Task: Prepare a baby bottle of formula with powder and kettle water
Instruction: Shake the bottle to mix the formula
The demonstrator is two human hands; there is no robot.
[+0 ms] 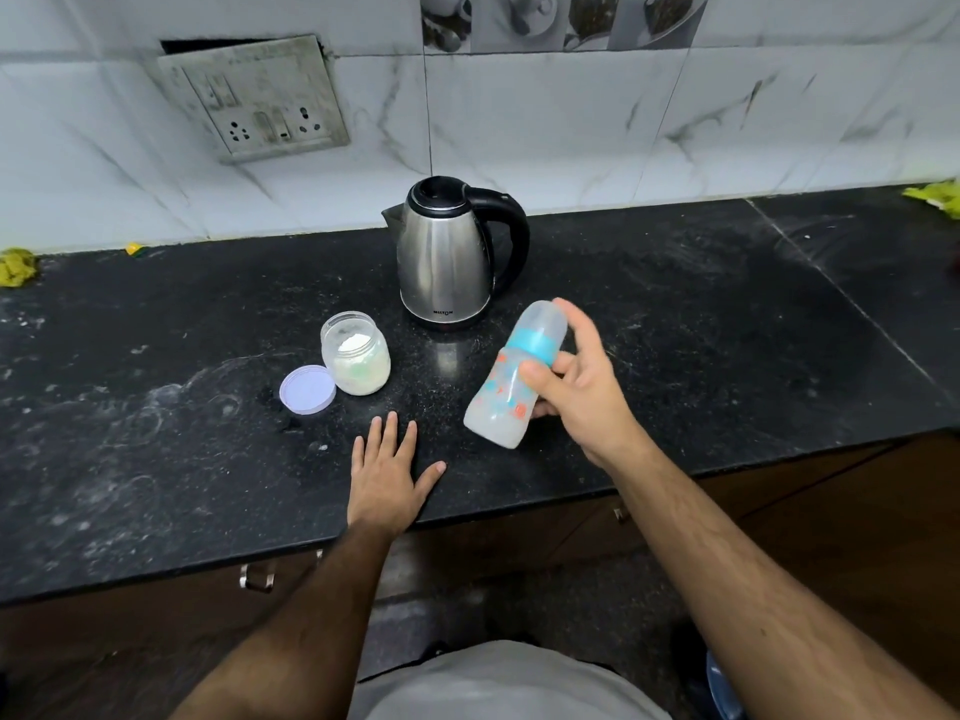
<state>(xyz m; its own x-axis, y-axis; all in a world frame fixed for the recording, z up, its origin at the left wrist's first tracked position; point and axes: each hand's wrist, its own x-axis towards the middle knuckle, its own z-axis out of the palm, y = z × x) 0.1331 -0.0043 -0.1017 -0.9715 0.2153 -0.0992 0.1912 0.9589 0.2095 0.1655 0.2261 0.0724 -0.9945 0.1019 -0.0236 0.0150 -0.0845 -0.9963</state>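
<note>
My right hand [582,379] grips a baby bottle [511,381] above the black counter [675,356], tilted with its capped top pointing up and to the right. The bottle has a blue ring, a clear cap, red and blue prints and cloudy white liquid inside. My left hand [387,472] rests flat on the counter near the front edge, fingers spread. A steel kettle [449,257] with a black handle stands behind, lid closed. An open jar of white powder [357,360] sits left of the kettle, its pale purple lid [307,388] lying beside it.
A wall socket plate [260,98] hangs on the marble tiles at the back left. Yellow cloths lie at the far left [15,267] and far right [935,197] of the counter. White powder smears mark the counter's left part. Wooden drawers with metal handles [257,576] run below.
</note>
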